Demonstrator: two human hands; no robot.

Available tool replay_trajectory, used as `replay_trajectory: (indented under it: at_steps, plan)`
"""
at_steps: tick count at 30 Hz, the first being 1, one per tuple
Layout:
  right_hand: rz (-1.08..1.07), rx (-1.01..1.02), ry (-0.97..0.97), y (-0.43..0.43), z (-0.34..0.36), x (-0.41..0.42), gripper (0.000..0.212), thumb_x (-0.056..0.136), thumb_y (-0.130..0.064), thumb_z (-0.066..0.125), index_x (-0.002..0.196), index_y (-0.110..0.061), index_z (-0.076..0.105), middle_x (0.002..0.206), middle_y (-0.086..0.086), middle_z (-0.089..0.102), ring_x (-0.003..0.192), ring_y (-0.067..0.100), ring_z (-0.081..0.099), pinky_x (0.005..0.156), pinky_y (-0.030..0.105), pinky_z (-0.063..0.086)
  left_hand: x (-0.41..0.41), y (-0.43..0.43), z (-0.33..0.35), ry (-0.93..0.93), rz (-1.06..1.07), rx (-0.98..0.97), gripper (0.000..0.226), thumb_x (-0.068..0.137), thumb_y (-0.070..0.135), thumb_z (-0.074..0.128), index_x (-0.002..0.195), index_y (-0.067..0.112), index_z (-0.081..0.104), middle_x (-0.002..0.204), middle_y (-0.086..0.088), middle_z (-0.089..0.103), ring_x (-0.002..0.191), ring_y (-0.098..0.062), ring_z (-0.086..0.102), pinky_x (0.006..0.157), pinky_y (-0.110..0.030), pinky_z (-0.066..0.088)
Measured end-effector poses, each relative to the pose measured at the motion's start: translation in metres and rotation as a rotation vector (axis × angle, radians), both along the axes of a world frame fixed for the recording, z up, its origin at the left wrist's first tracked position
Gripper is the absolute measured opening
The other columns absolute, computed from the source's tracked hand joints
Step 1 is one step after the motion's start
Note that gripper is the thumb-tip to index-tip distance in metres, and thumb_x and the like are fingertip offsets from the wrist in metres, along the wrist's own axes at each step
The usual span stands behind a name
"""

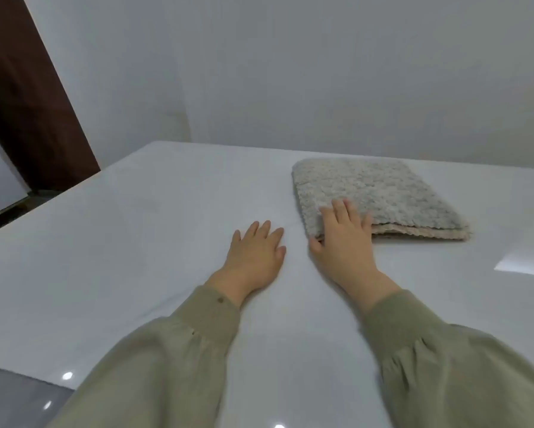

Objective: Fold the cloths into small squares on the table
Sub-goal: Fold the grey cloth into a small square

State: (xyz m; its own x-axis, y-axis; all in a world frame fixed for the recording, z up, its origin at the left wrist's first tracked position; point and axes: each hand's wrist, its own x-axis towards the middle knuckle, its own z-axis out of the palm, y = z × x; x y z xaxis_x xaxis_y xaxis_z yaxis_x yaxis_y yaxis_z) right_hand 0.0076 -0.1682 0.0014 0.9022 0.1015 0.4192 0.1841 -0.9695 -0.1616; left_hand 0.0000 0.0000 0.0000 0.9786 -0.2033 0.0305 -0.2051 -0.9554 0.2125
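One cloth (383,189) lies on the table (135,227), to the right of the middle and toward the far side. We see it folded into a thick, roughly square pad with a nubby grey and beige pile. Its stacked layers show as a pale band along the near edge, and its left edge is a rounded fold.

Our right hand (343,245) rests on the near left corner of the cloth. Its fingers (341,208) lie straight and slightly spread on top of the pile. The thumb (315,242) sits low beside the corner, at the left edge. We cannot tell whether the thumb hooks under the layers. The hand is flat and not curled round the cloth.

Our left hand (256,251) lies palm down on the bare table, just left of the right hand and apart from the cloth. Its fingers are straight and loosely spread, and it holds nothing.

Both arms wear loose olive sleeves (166,350) gathered at the cuffs, and the left cuff has a small button.

The table is white and glossy, with a bright reflection near its right edge. A pale wall (290,72) stands behind it. A dark brown panel (21,103) slants down at the far left. Shiny grey floor (18,396) with spots of light shows at the lower left.
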Motion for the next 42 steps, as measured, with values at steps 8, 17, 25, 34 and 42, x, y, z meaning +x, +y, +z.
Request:
replay_trajectory:
  at_steps: [8,17,25,34,42]
  plan:
    - [0.000,0.053,-0.008,-0.015,0.003,0.016,0.040,0.085,-0.032,0.061,0.121,-0.015,0.058,0.128,0.004,0.054,0.130,0.025,0.036,0.114,0.054,0.008,0.009,0.002,-0.001,-0.026,-0.021,-0.010,0.051,0.100,0.038,0.027,0.148,0.024,0.023,0.158,0.000,0.014,0.146,-0.018,0.006,0.117,-0.045,0.006]
    - [-0.021,0.146,-0.301,-0.010,-0.003,0.025,0.025,0.076,-0.020,0.047,0.077,-0.008,0.069,0.087,0.008,0.069,0.089,0.033,0.061,0.100,0.060,0.035,0.024,0.004,0.001,-0.090,-0.016,-0.177,0.045,0.094,0.034,0.043,0.138,0.023,0.042,0.146,0.004,0.038,0.137,-0.013,0.027,0.110,-0.033,0.016]
    - [-0.224,-0.025,-0.085,0.009,0.010,0.028,0.030,0.086,-0.012,0.053,0.115,-0.007,0.061,0.129,0.009,0.058,0.131,0.033,0.039,0.111,0.061,0.006,0.025,0.016,0.000,-0.097,-0.084,-0.154,0.044,0.096,0.035,0.041,0.137,0.021,0.044,0.144,0.003,0.040,0.135,-0.016,0.030,0.113,-0.040,0.021]
    - [-0.248,0.183,-0.165,0.063,0.012,0.052,0.031,0.081,0.003,0.049,0.106,-0.008,0.062,0.112,0.012,0.064,0.120,0.034,0.047,0.107,0.065,0.011,0.022,0.089,-0.001,-0.151,0.002,-0.090,0.040,0.098,0.032,0.038,0.135,0.022,0.047,0.143,0.005,0.044,0.138,-0.017,0.029,0.115,-0.041,0.018]
    - [0.512,0.632,0.140,0.160,0.020,0.033,0.041,0.086,-0.012,0.038,0.122,-0.013,0.056,0.122,0.000,0.058,0.115,0.014,0.050,0.096,0.019,0.035,0.037,0.154,0.008,-0.283,0.381,-0.701,0.030,0.094,0.009,0.043,0.114,0.013,0.066,0.120,-0.001,0.064,0.113,-0.017,0.055,0.095,-0.021,0.037]
